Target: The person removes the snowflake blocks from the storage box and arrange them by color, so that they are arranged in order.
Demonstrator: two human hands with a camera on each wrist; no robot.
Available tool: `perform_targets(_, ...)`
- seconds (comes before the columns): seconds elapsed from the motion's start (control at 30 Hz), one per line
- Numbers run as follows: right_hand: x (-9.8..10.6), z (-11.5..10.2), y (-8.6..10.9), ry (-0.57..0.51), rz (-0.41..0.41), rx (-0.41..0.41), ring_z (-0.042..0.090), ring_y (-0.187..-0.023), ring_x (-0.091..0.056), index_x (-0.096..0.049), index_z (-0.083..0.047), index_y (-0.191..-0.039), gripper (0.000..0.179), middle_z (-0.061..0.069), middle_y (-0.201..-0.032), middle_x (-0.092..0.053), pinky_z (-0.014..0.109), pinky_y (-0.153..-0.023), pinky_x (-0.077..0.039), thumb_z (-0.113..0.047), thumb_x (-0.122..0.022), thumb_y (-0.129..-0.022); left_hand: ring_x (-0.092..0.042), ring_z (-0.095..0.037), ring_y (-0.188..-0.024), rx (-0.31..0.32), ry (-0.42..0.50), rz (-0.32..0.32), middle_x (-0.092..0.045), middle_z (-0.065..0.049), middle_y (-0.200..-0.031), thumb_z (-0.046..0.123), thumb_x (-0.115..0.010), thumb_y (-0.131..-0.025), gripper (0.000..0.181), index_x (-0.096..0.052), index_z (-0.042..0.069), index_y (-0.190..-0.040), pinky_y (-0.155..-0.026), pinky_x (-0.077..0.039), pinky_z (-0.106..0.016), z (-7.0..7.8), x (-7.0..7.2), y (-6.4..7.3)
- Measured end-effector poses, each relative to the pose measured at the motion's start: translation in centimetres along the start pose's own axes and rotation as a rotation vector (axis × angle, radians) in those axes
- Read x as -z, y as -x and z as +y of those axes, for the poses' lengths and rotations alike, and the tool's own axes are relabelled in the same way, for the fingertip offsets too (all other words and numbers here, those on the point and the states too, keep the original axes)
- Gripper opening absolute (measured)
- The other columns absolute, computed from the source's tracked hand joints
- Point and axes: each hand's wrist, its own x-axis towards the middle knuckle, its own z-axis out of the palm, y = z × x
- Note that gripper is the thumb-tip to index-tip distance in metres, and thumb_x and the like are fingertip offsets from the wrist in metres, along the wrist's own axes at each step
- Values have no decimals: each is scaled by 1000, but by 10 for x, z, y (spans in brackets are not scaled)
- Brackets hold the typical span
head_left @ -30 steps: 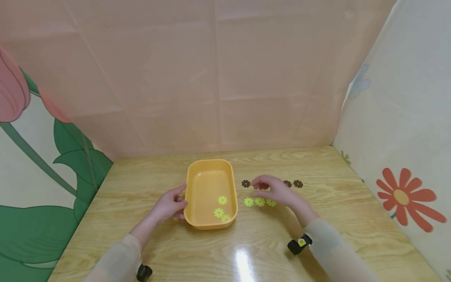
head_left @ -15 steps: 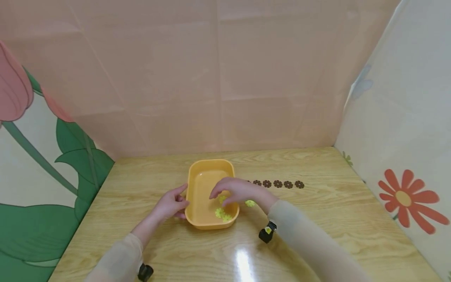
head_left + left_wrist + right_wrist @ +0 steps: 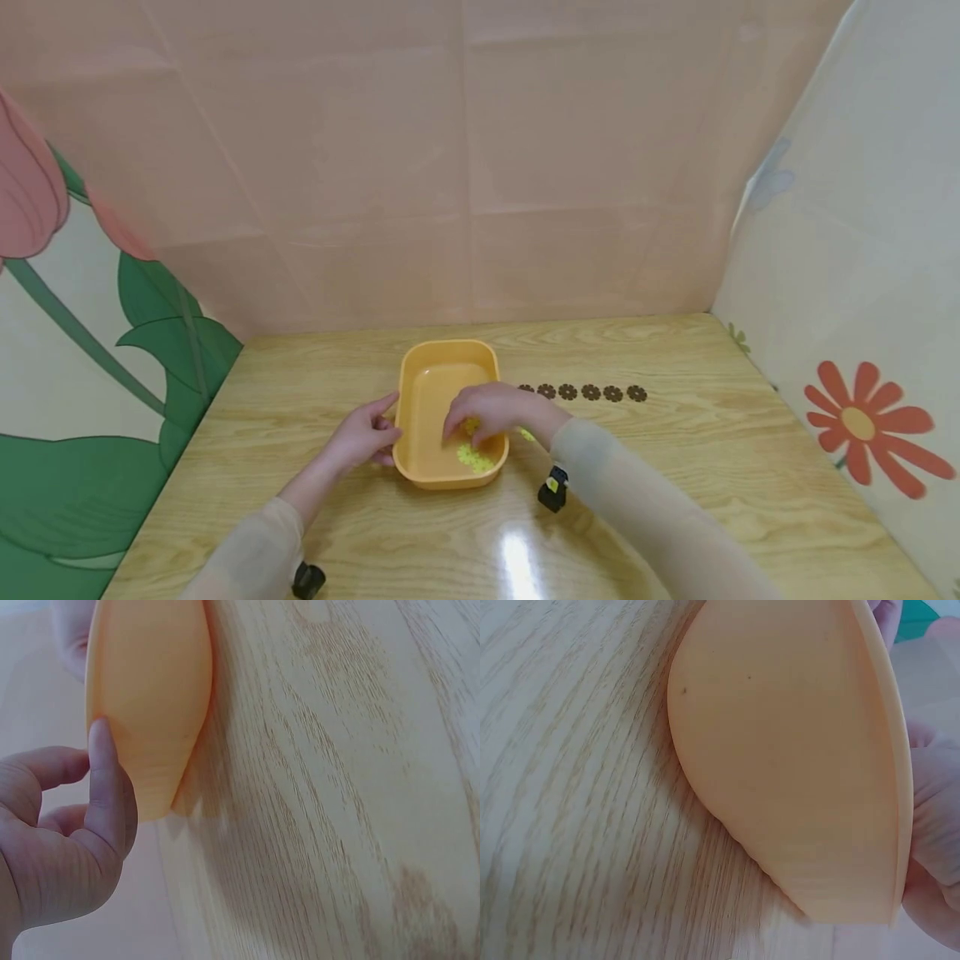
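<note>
An orange plastic basin (image 3: 427, 392) stands on the table. My left hand (image 3: 363, 432) grips its left rim; in the left wrist view a finger lies along the outer wall (image 3: 154, 682). Over the basin's right side, my right hand (image 3: 498, 408) reaches in with fingers pointing down, thumb and forefinger apart. Below it lie yellow flower-shaped pieces (image 3: 474, 458), one partly covered by the hand. The right wrist view shows mainly the basin's outer wall (image 3: 787, 750), which hides the fingertips. Another yellow flower piece (image 3: 527, 434) shows beside the right wrist.
Right of the basin runs a row of several brown flower-shaped pieces (image 3: 567, 392) on the wooden table (image 3: 420, 542). A pink sheet (image 3: 360, 208) rises behind the table, and a printed flower sheet (image 3: 847, 250) stands on the right.
My right hand has moved left from the brown row into the basin and lowered toward the yellow pieces. Several brown pieces it covered are visible. The left hand stays on the rim.
</note>
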Motion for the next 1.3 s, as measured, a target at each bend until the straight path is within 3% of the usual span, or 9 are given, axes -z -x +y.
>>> perform_targets(0.47, 0, -12, -3, 136, -89, -84, 4, -107, -51, -69, -38, -117, 52, -17, -116, -60, 25, -89, -47, -10, -83, -75, -56, -15, -60, 2, -4, 0, -48, -9, -83, -8, -61, -91, 68, -30, -3, -152, -59, -63, -40, 2, -1, 1)
perform_targets(0.87, -15, -9, -14, 169, -14, -17, 3, -106, -50, -71, -38, -114, 42, -20, -115, -59, 20, -84, -46, -22, -84, -77, -55, -15, -61, 6, -10, 16, -48, -9, -84, -7, -61, -91, 68, -31, -2, -152, -58, -63, -39, 0, -1, 1)
perform_targets(1.3, -14, -12, -15, 176, 1, -29, 3, -101, -50, -72, -35, -109, 35, -20, -111, -59, 18, -81, -45, -24, -84, -78, -55, -16, -61, 9, -26, 12, -48, -9, -84, -6, -62, -92, 67, -32, -2, -152, -58, -63, -39, 2, -1, 1)
